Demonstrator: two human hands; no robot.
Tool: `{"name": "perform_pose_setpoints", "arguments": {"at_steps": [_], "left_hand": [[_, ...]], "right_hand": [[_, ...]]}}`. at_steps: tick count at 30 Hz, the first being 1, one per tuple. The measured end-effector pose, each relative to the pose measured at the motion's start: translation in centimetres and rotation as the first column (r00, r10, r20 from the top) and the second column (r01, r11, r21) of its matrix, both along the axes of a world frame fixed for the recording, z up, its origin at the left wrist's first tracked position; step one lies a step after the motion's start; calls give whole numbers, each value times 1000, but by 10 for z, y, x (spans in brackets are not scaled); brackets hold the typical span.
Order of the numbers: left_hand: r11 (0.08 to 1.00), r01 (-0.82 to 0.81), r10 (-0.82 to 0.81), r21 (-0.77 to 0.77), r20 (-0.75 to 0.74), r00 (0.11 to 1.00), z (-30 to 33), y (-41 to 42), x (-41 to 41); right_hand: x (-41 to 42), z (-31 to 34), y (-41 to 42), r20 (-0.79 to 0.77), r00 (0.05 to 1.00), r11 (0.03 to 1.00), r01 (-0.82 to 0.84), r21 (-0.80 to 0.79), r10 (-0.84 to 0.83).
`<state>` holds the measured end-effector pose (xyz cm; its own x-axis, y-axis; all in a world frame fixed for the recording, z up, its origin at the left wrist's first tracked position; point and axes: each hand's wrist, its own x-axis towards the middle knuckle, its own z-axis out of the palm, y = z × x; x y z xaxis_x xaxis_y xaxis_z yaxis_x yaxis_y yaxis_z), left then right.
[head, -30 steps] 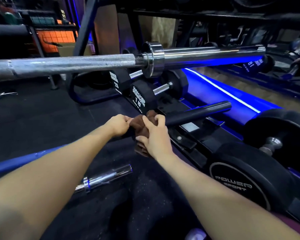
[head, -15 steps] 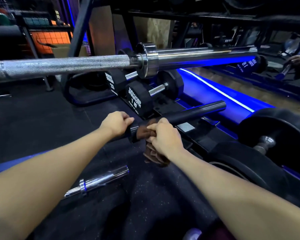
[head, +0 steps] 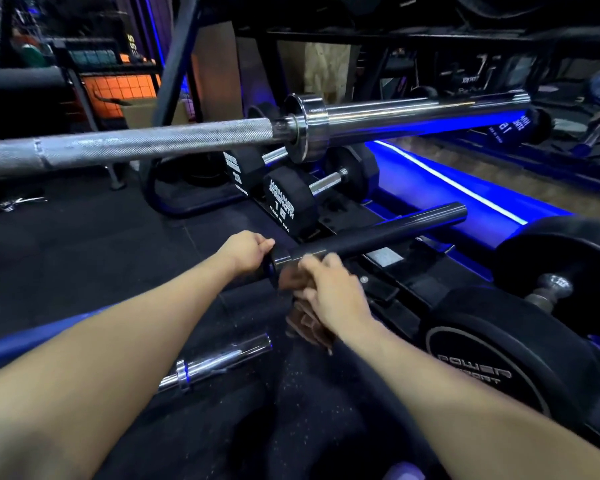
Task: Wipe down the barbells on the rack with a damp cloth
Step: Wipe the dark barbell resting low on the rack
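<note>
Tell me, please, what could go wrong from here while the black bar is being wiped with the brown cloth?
1. The brown cloth hangs loose below the right hand, so it might slip free or snag near the collar.
2. The left hand alone steadies the black bar; if the bar rolls, its fingers could get pinched against the collar.
3. The chrome barbell crosses just above, so straightening up carelessly could mean knocking into it.

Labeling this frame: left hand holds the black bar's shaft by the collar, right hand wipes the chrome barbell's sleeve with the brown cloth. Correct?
Not quite. In the head view the right hand works the brown cloth on the black bar beside its collar, not on the chrome barbell above. The left hand does grip the black bar's shaft.
</note>
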<state>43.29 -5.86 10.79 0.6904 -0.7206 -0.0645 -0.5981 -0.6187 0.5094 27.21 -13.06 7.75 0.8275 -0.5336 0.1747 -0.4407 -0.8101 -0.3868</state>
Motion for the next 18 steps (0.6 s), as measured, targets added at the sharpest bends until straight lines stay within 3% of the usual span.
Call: {"name": "perform_pose_setpoints", "arguments": {"at_steps": [4,10,15,18], "left_hand": [[977,36,-47,-211,-47,998,0,8,0],[970,54,-74,-237,-75,994,-5,19,-4],[966,27,-53,-256,-95,994,-5,17,0],[981,19,-42,-194,-115,992,-3,15,2]], "right_hand": [[14,21,-6,191,979,993,45,110,-66],[30,8,-2,304,946,968,33,249,-111],[13,-3,0,237,968,977,28,213,-79],[1,-6,3,23,999,987,27,160,-31]]}}
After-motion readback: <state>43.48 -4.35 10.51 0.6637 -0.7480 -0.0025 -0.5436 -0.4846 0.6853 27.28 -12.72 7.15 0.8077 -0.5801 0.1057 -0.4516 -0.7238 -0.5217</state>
